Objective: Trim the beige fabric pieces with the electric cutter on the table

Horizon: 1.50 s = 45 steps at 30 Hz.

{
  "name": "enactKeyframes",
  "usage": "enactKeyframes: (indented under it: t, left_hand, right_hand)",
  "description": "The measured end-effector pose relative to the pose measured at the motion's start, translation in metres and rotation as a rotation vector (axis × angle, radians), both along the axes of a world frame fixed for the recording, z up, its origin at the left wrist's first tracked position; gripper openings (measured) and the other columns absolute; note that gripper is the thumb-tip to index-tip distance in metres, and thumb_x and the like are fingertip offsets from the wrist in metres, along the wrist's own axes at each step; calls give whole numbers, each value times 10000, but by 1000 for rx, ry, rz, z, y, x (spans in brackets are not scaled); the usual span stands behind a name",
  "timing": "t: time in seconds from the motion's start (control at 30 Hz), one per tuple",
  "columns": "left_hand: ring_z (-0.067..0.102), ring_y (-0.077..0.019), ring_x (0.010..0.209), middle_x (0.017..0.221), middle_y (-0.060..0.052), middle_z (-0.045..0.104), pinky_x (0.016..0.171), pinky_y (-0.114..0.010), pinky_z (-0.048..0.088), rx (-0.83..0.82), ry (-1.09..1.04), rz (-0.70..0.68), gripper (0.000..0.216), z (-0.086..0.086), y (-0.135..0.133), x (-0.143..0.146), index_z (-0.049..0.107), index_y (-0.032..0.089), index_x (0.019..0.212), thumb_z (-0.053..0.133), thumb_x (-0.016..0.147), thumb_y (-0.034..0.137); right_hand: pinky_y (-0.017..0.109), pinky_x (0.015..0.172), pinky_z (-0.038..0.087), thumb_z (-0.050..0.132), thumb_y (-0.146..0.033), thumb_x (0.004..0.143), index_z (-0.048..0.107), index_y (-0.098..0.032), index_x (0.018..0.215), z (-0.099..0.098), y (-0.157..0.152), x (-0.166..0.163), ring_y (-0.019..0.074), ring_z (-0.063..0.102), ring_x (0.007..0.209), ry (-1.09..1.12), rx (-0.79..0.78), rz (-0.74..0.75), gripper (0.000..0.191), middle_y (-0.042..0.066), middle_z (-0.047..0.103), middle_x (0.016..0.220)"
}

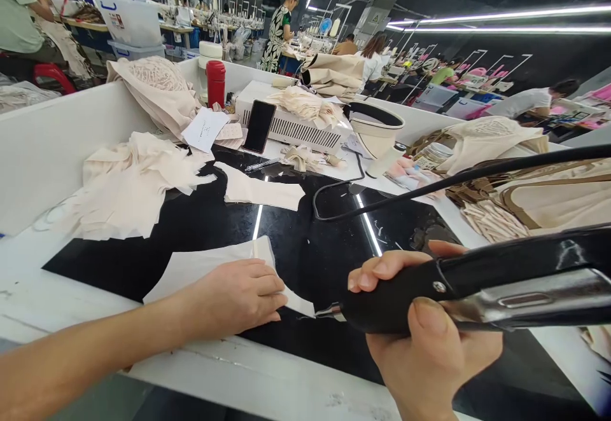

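Head view: your left hand (241, 297) lies on a white fabric panel (205, 267) near the bench's (267, 370) front edge, fingers together; whether they pinch it, I cannot tell. Your right hand (432, 360) is clamped around a black-bodied hand tool (382, 300), its metal tip (333, 312) at the panel's right corner. Another fabric piece (260, 190) lies farther back.
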<state>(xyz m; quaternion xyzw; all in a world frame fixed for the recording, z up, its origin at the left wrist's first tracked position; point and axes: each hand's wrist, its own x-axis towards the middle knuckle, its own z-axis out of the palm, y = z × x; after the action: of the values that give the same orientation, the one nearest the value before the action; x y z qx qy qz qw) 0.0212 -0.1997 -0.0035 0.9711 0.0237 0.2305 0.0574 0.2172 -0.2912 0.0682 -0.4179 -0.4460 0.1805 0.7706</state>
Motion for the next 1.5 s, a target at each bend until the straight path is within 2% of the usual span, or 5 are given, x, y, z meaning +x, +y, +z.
enactKeyframes:
  t: [0.5,0.7,0.97,1.27,1.5]
  left_hand:
    - [669,-168,829,884,-23,718,828,-306,591,20,-72,52,251,-9,2,10,670,155,887,542,1059,25]
    - [692,-183,893,1021,-37,766,864,-318,589,-25,-159,51,231,-10,1,9,713,165,1093,547,1040,13]
    - [680,-191,912,1044,-51,749,822,-317,569,14,-113,49,211,-10,1,6,721,179,1041,565,1063,38]
    - [683,-197,952,1009,-66,735,904,-334,589,64,-51,52,185,-5,0,5,704,160,1039,557,1080,56]
    - [708,-192,1083,1087,-67,767,1161,-368,532,111,-147,33,160,-6,-2,6,720,129,1046,585,1069,46]
  right_hand:
    - [321,502,587,954,-390,753,711,-265,1135,-1,2,-3,179,653,570,28,32,-17,470,-37,719,757]
    - [332,501,583,941,-397,772,706,-274,1145,-2,2,-3,179,648,559,14,35,-22,458,-41,704,760]
    - [312,512,602,939,-384,781,723,-280,1156,-3,2,-4,169,656,575,14,51,-8,444,-42,726,778]
    - [309,533,617,947,-376,779,729,-281,1153,-2,1,-5,165,661,589,20,57,3,443,-45,722,776]
    - [321,523,606,926,-389,800,711,-282,1171,-4,1,-5,173,659,592,6,49,-11,442,-39,716,782]
